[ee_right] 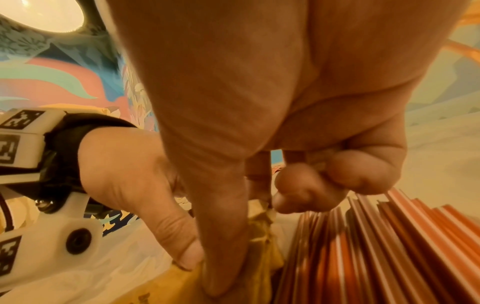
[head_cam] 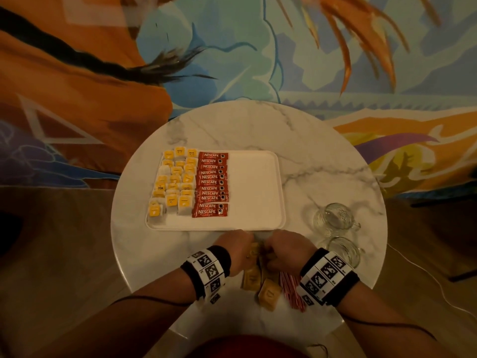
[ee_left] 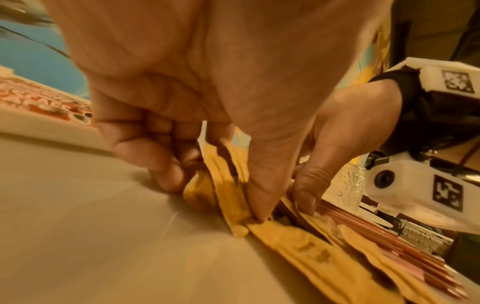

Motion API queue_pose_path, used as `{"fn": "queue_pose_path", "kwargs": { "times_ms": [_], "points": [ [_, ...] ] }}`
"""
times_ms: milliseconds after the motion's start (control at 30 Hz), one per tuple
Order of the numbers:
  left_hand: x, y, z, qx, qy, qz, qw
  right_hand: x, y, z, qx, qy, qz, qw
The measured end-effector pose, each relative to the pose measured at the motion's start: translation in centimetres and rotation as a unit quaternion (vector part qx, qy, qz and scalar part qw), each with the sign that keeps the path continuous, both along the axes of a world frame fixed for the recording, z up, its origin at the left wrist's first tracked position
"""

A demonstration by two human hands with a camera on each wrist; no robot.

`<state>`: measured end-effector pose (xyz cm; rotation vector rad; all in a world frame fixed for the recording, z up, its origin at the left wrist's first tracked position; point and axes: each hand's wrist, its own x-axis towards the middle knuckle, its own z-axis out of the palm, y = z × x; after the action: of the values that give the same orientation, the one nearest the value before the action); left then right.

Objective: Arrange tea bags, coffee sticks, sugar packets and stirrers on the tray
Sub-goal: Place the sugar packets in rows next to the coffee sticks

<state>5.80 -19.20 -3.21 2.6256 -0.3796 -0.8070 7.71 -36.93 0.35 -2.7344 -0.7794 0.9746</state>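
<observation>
Head view, items listed by size. Round marble table point(head_cam: 322, 161): bearing all else. White tray point(head_cam: 258, 187): set beyond both hands, long axis left to right; right half bare, nearer the right hand. Tea bags point(head_cam: 173, 184): filling the tray's left end in rough columns. Coffee sticks point(head_cam: 212, 184): stacked in one column just right of the tea bags, each lying left to right. Two glass mugs point(head_cam: 335, 218): on the table right of the tray. Stirrers point(head_cam: 291, 290): red-and-white bundle on the table near the right wrist, long axis running toward and away from the body. Sugar packets point(head_cam: 260, 285): yellow pile at the near edge, between the wrists, touching the stirrers. Left hand point(head_cam: 236, 250): fingers curled, thumb and fingers pinching a sheaf of packets stood on edge. Right hand point(head_cam: 287, 248): thumb pressed down on the same sheaf, other fingers curled, touching the left hand. Judgement: sheaf being squared before a carry forward and right onto the bare half of the tray.
</observation>
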Motion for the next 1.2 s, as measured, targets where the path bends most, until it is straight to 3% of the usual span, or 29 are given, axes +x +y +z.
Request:
{"fn": "queue_pose_path", "kwargs": {
  "times_ms": [133, 367, 533, 867, 1133, 1200],
  "points": [
    [-0.1, 0.4, -0.1, -0.031, 0.029, -0.005, 0.999, -0.2, -0.3, -0.4, 0.022, -0.02, 0.001, 1.0],
    [-0.2, 1.8, 0.8, -0.178, 0.069, 0.113, 0.975, 0.1, -1.1, 0.0, 0.095, -0.044, -0.018, 0.994],
    [-0.3, 2.7, 1.1, -0.236, 0.101, 0.177, 0.95, 0.5, -1.4, 0.2, 0.15, -0.039, -0.046, 0.987],
    [-0.1, 3.0, 3.5, -0.409, 0.218, 0.326, 0.824, 1.8, -0.1, 2.2, 0.301, -0.032, -0.082, 0.95],
    [0.1, 4.5, 4.5, -0.513, 0.25, 0.383, 0.726, 2.8, 2.9, 3.3, 0.307, -0.029, -0.076, 0.948],
    [0.2, 5.0, 4.9, -0.524, 0.252, 0.381, 0.719, 3.0, 3.6, 3.4, 0.31, -0.02, -0.084, 0.947]
  ]
}}
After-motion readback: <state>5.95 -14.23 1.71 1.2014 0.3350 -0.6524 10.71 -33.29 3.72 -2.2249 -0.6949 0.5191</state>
